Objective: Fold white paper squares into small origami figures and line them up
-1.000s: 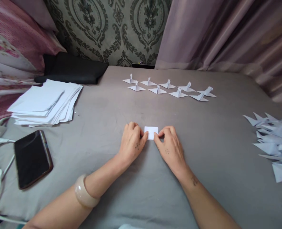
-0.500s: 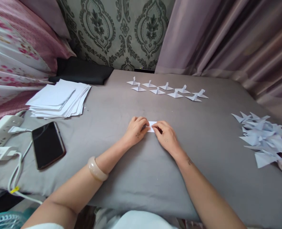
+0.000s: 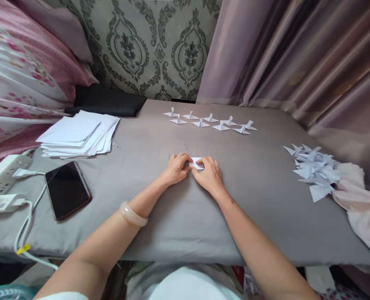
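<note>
A small folded piece of white paper (image 3: 196, 163) lies on the grey cloth in the middle of the table, between my two hands. My left hand (image 3: 177, 168) grips its left edge, thumb and fingers pinched together. On the other side, my right hand (image 3: 209, 172) has its fingers curled over the paper's right part, with the thumb at the near edge. Fingers cover both ends of the paper, so its full shape is hidden. Beyond the hands, several folded paper birds (image 3: 200, 123) stand in two rows.
A stack of white paper sheets (image 3: 75, 135) lies at left, before a black folded item (image 3: 109, 101). Nearer are a phone (image 3: 67, 189) and a power strip (image 3: 6, 173) with white cables. At right, paper birds are heaped (image 3: 318, 166) beside pale pink cloth (image 3: 356, 196).
My right hand has shifted left and closed further over the paper, its thumb now close to the left hand's. The camera view has turned slightly right.
</note>
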A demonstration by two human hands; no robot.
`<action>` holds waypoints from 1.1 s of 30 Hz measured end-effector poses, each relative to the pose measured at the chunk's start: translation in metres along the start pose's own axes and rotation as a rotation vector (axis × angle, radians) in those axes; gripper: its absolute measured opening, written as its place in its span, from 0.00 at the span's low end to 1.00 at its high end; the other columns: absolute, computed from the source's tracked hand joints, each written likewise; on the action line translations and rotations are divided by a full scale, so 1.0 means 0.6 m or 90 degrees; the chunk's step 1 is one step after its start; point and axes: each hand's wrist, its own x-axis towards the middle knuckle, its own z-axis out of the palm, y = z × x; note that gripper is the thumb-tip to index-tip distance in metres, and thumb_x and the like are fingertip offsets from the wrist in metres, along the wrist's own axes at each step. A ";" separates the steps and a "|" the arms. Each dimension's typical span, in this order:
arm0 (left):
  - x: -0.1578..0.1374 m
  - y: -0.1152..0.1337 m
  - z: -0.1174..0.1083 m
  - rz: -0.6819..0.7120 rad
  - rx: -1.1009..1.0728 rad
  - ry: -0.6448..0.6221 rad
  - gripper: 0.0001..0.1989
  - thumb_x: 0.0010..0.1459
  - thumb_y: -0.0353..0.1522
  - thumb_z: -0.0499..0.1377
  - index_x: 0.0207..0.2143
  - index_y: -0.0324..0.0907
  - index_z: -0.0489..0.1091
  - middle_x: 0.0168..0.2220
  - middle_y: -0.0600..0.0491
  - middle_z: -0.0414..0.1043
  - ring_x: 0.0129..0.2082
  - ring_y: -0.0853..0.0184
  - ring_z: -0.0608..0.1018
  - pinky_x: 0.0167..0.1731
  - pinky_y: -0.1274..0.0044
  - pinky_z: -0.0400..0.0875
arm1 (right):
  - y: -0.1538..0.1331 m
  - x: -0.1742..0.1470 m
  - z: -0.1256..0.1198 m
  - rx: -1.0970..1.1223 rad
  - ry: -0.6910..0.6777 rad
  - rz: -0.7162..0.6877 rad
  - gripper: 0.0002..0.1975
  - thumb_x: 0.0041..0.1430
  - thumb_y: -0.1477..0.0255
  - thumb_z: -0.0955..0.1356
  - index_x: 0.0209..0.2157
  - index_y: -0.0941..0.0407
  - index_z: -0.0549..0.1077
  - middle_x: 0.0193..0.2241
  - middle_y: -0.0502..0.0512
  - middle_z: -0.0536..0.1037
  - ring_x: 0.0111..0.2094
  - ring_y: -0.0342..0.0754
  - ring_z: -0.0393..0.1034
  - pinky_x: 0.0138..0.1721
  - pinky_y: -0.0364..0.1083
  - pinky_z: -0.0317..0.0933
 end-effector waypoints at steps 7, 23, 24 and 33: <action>0.000 -0.001 -0.004 0.004 0.002 -0.015 0.12 0.54 0.25 0.55 0.41 0.42 0.69 0.47 0.49 0.70 0.45 0.63 0.70 0.52 0.67 0.59 | 0.001 0.001 -0.001 0.036 -0.033 0.046 0.10 0.51 0.67 0.66 0.36 0.54 0.71 0.40 0.57 0.73 0.42 0.53 0.65 0.46 0.51 0.58; 0.010 0.002 -0.017 -0.017 0.016 -0.068 0.16 0.52 0.27 0.55 0.45 0.44 0.69 0.45 0.49 0.68 0.42 0.62 0.68 0.49 0.67 0.62 | 0.026 0.033 -0.045 0.234 -0.181 0.138 0.15 0.41 0.80 0.61 0.30 0.55 0.76 0.24 0.48 0.73 0.23 0.41 0.64 0.26 0.41 0.58; 0.014 0.003 -0.020 -0.019 0.021 -0.077 0.18 0.51 0.27 0.56 0.46 0.45 0.69 0.45 0.48 0.67 0.42 0.61 0.68 0.48 0.67 0.62 | 0.027 0.030 -0.046 0.242 -0.177 0.129 0.16 0.42 0.80 0.61 0.31 0.55 0.76 0.26 0.49 0.73 0.23 0.41 0.64 0.26 0.41 0.59; 0.058 0.004 -0.004 -0.047 0.083 -0.061 0.13 0.52 0.35 0.59 0.41 0.42 0.71 0.37 0.49 0.68 0.38 0.61 0.70 0.44 0.67 0.64 | 0.038 0.003 -0.014 0.200 -0.002 0.044 0.16 0.48 0.71 0.67 0.42 0.55 0.69 0.42 0.55 0.73 0.34 0.44 0.67 0.42 0.47 0.63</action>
